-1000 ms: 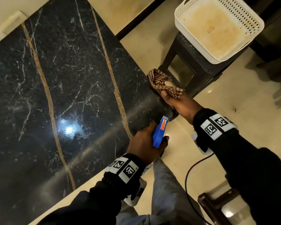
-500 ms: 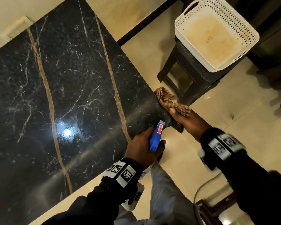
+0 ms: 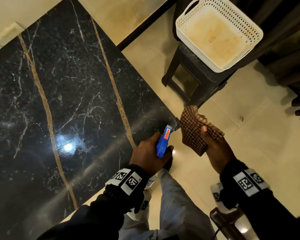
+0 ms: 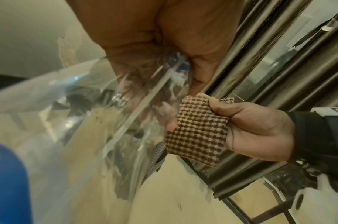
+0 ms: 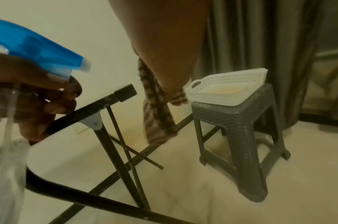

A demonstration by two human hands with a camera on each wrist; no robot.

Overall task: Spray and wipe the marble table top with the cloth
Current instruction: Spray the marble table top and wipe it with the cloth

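the left hand (image 3: 149, 153) wraps the blue-headed spray bottle (image 3: 163, 142), nozzle aimed over the black marble table top (image 3: 68, 94), likely ready to mist. the right hand (image 3: 215, 148) pinches the folded checked cloth (image 3: 194, 129) just off the table's corner, ready to wipe.

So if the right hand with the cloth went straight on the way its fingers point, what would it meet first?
Likely the dark stool carrying the white basket. The right hand holds the cloth just off the table's corner, over bare floor; depth is unclear.
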